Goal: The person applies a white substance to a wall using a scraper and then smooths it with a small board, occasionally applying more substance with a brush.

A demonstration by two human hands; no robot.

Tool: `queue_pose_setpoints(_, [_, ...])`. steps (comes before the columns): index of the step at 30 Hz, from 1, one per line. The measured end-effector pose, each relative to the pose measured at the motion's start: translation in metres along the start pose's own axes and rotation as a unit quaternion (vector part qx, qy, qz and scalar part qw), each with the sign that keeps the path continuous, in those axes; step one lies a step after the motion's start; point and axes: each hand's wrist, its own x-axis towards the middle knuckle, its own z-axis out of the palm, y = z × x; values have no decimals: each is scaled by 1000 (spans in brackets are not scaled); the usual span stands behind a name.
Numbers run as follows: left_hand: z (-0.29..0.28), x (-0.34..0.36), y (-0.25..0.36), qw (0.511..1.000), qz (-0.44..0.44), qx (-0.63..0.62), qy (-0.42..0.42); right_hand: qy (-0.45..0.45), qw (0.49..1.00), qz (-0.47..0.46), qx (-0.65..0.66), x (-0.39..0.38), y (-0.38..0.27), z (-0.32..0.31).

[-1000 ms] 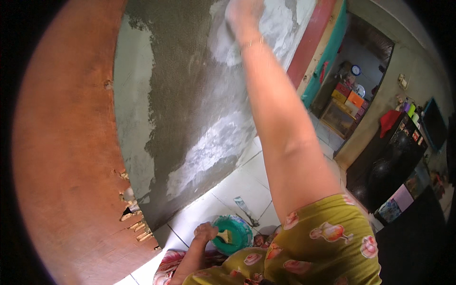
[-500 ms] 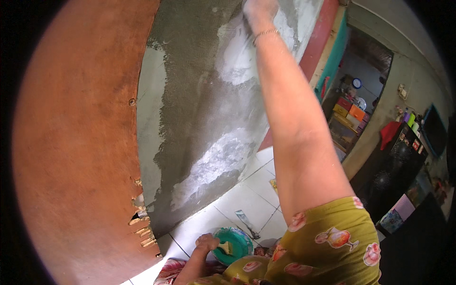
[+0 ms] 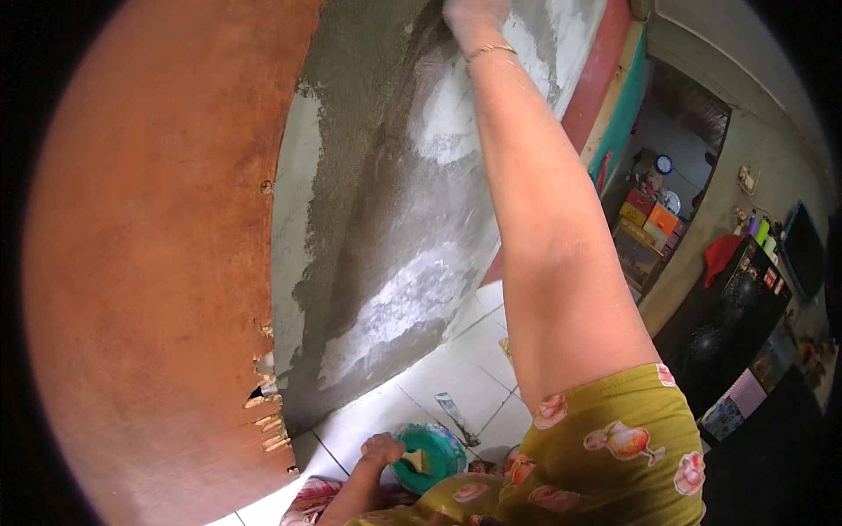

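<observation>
My left hand (image 3: 382,449) is closed on the light handle of a brush (image 3: 415,459), whose head is over a teal bucket (image 3: 445,444) on the floor. My right arm stretches up along a patchy grey plastered wall (image 3: 351,210) with white smears. My right hand (image 3: 476,19), with a bracelet at the wrist, is against the wall at the top edge, blurred; its fingers and anything in them cannot be made out. A scraper-like tool (image 3: 454,415) lies on the white tiles beside the bucket.
An orange-brown board (image 3: 149,263) with a broken edge stands at the left. At right are a doorway with stacked coloured drawers (image 3: 662,216) and a clock (image 3: 663,164), a black cabinet (image 3: 702,324) with a red cloth (image 3: 721,254), and a dark screen (image 3: 801,245).
My right arm has shifted a little to the right along the wall. The view has moved, so the board and wall appear farther right. My left hand stays on the brush at the bucket.
</observation>
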Motion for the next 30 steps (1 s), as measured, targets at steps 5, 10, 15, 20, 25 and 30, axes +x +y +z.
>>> queue_pose_setpoints(5, [0, -1, -14, 999, -25, -28, 37, -40, 992, -15, 120, -135, -76, -14])
queue_pose_setpoints(10, [-4, -6, -6, 1000, -3, -17, 0, -235, 971, -18, 33, -226, -75, -45])
queue_pose_setpoints(15, [1, -2, -5, 1000, 0, -23, 18, 25, 992, 34, 118, -104, 16, 7])
queue_pose_setpoints(20, [-2, -3, -18, 999, -26, -33, 25, -15, 933, 296, 205, -103, -36, 0])
queue_pose_setpoints(25, [1, -2, -13, 1000, -5, -19, 16, -55, 994, -16, 94, -148, -64, -26])
queue_pose_setpoints(30, [0, -4, -4, 1000, -6, -17, 13, -2, 906, 382, 182, -84, 100, -24])
